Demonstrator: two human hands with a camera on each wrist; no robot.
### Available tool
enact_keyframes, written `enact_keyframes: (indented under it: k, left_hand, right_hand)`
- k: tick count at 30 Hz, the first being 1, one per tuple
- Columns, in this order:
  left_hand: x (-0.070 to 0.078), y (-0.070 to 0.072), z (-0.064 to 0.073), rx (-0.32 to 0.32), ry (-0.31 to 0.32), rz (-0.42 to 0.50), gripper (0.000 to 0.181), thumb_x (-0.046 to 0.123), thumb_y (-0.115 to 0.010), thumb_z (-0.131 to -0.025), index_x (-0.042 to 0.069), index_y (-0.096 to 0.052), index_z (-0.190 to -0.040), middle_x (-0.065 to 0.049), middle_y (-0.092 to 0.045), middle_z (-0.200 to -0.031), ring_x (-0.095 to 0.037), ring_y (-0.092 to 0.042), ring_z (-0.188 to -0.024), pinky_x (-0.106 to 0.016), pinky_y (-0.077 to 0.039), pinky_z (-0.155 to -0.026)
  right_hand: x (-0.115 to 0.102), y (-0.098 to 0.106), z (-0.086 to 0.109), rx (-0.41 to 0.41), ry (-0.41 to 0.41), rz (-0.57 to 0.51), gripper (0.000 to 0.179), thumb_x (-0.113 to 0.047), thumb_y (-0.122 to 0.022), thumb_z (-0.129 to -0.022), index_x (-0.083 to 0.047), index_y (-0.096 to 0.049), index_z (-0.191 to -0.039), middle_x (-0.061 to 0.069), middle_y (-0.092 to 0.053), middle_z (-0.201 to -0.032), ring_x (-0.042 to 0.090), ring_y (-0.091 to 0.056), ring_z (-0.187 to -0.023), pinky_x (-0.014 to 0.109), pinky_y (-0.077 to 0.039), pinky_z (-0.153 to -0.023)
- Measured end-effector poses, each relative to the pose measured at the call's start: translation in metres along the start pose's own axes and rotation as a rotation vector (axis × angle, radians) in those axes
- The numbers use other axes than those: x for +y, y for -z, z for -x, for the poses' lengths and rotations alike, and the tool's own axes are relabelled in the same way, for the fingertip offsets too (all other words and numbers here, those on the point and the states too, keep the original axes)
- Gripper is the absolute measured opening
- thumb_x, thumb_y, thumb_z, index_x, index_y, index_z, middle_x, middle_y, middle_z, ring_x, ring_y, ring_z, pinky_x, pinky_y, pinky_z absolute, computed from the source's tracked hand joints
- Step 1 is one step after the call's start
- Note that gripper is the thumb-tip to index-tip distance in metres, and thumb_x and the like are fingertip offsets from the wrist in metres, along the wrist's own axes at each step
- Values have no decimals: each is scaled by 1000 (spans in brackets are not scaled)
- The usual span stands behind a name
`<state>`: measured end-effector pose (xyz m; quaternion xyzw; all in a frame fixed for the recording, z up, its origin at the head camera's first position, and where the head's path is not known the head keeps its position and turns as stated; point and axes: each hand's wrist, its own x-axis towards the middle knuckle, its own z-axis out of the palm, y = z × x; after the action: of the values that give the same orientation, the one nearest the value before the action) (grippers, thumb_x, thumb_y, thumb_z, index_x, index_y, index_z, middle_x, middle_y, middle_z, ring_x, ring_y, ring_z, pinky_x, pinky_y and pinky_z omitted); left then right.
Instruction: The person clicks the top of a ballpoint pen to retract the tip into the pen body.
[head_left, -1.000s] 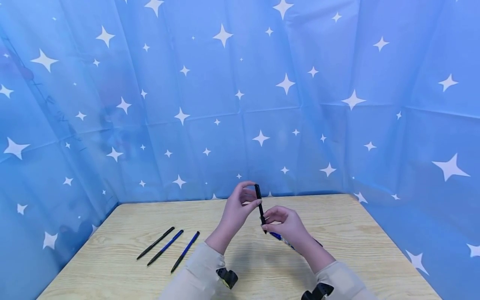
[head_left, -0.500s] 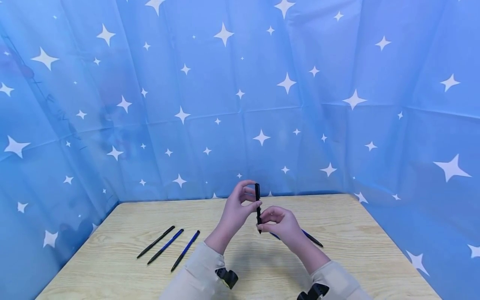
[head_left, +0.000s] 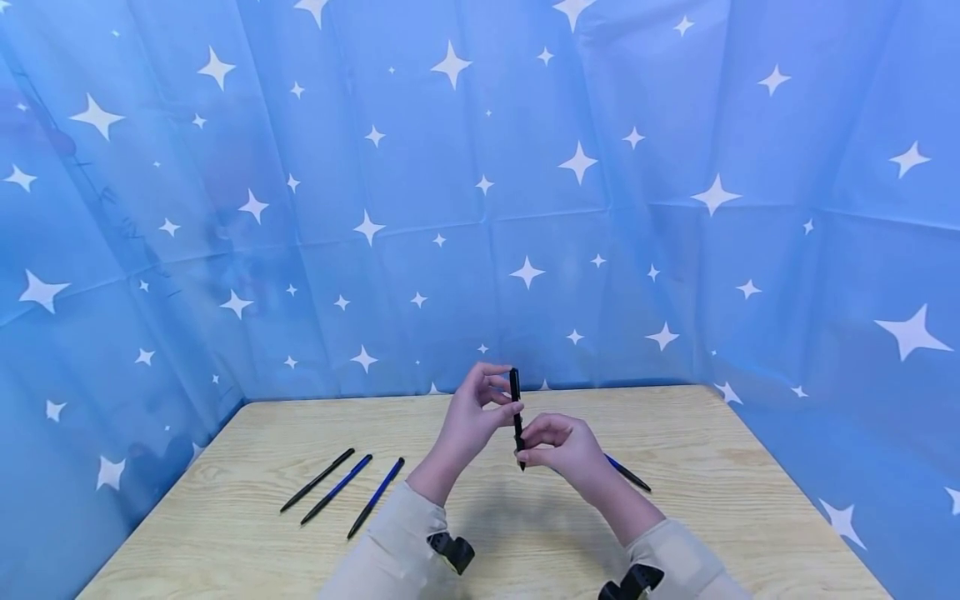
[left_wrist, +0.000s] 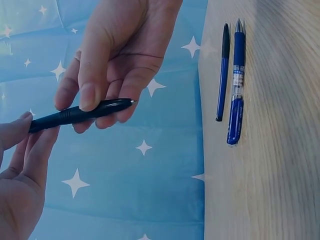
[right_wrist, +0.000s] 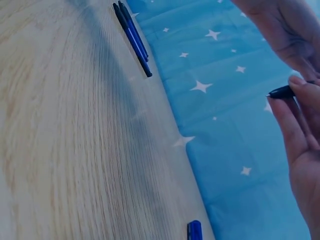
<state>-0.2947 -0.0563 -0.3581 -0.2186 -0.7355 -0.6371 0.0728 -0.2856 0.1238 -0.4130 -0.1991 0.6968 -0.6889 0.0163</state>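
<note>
A black pen (head_left: pixel 515 385) stands almost upright above the table, its tip end down in the head view. My left hand (head_left: pixel 471 417) pinches its upper part between thumb and fingers. Lower down, near the tip, the thumb and fingers of my right hand (head_left: pixel 564 454) pinch the same pen. The left wrist view shows the bare metal point of the pen (left_wrist: pixel 112 106) sticking out past the right thumb. In the right wrist view the pen's dark tip (right_wrist: pixel 281 93) shows between right thumb and fingers, while most of the barrel is hidden.
Left on the wooden table (head_left: pixel 247 533) lie a black pen (head_left: pixel 317 480) and two blue pens with black ends, one being a blue pen (head_left: pixel 377 497). Right of the hands are a blue-and-black pen (head_left: pixel 628 473) and a clear-barrelled blue pen (left_wrist: pixel 236 85). A starry blue curtain (head_left: pixel 420 183) stands behind.
The held pen's lower end has swung slightly left with my right hand, so the pen is more upright. My left hand keeps its grip. The loose pens lie as before.
</note>
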Motion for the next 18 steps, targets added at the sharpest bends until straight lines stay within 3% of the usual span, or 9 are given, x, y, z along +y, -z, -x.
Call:
enact_keyframes:
  k: [5, 13, 18]
  left_hand:
    - [2, 3, 1, -9, -7, -13, 42, 3, -71, -88, 13, -53, -125, -8, -58, -106, -22, -62, -93, -34, -58, -73]
    - [3, 7, 0, -36, -35, 0, 29, -4, -71, -87, 7, -51, -105, -11, -58, -118, -23, -63, -90, -36, -59, -72]
    - [4, 8, 0, -43, -40, 2, 36, -4, -70, -87, 8, -50, -115, -10, -57, -106, -22, -62, -90, -36, -59, -73]
  right_hand:
    - [0, -2, 1, -30, 9, -52, 25, -2, -79, -79, 6, -67, -100, 22, -69, -96, 26, -68, -88, 40, -57, -78]
    - [1, -2, 0, -62, 15, -82, 26, 2, -79, -78, 9, -65, -99, 12, -69, -93, 23, -68, -87, 42, -58, -77]
    - [0, -1, 0, -95, 21, -91, 25, 1, -79, -79, 7, -66, -100, 11, -68, -95, 23, -68, -88, 43, -57, -78]
